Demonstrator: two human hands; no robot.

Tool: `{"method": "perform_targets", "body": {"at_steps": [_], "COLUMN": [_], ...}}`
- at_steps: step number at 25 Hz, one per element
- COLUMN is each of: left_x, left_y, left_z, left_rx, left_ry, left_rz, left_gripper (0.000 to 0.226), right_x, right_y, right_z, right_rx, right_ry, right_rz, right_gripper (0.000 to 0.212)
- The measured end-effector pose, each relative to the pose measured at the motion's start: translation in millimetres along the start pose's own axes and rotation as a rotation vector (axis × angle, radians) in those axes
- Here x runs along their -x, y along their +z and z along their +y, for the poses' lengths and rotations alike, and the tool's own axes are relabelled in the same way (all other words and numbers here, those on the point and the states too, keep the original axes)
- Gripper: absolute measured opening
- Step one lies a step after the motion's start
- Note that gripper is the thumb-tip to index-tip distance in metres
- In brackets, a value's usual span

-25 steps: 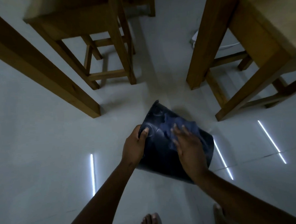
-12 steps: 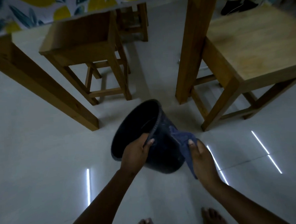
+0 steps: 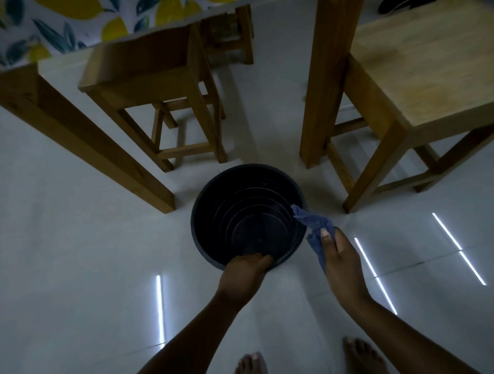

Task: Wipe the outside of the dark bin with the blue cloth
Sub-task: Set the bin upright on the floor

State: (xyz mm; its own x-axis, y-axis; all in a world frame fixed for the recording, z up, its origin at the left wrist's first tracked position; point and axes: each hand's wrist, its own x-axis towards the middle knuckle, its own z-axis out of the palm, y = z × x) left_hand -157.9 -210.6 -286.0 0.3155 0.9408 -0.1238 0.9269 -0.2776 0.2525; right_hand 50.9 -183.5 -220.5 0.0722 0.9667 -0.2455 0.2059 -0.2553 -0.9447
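The dark bin (image 3: 247,186) stands upright on the pale floor, and I look straight down into its ribbed inside. My left hand (image 3: 244,270) grips its near rim, thumb over the edge. My right hand (image 3: 339,253) holds the blue cloth (image 3: 310,222) just to the right of the bin. The cloth's upper end touches the bin's right rim. The bin's outer wall is mostly hidden from this angle.
A wooden table leg (image 3: 74,133) slants at the left and another leg (image 3: 326,77) stands behind the bin on the right. A wooden stool (image 3: 159,71) is behind, a larger stool (image 3: 431,71) at the right. My bare feet (image 3: 249,371) show at the bottom.
The bin went from lying on its side with the cloth pressed on its wall to standing upright. My left hand shifted to the near rim; my right hand drew the cloth off to the right.
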Motion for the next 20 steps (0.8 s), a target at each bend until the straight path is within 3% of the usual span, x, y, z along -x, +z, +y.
{"method": "perform_targets", "body": {"at_steps": [2,5,7,14,17,20], "left_x": [1,-6,-19,-104,-132,-149], "left_y": [-4,-26,-50,-173,-205,-207], "left_z": [3,9,24,84,94,99], "left_rx": [0.044,-0.010,-0.002,0.031,0.033,-0.075], "left_ry": [-0.053,-0.095,-0.068,0.007,-0.002,0.049], "left_rz": [-0.107,-0.204,-0.146,0.105,0.194,0.179], "left_gripper": [0.026,0.054,0.060,0.039,0.048,0.053], "right_x": [-1,-5,-12,-60,-113,-162], "right_y": [-1,-10,-26,-115,-139,-141], "right_z": [5,1,-16,-155,-177,-149], "right_rx": [-0.009,-0.056,-0.041,-0.044,0.181,0.839], "right_ry": [0.011,0.039,0.027,-0.291,-0.407,-0.199], "right_rz": [-0.009,0.010,0.071,0.376,0.464,0.195], "right_gripper": [0.022,0.027,0.030,0.035,0.043,0.062]}}
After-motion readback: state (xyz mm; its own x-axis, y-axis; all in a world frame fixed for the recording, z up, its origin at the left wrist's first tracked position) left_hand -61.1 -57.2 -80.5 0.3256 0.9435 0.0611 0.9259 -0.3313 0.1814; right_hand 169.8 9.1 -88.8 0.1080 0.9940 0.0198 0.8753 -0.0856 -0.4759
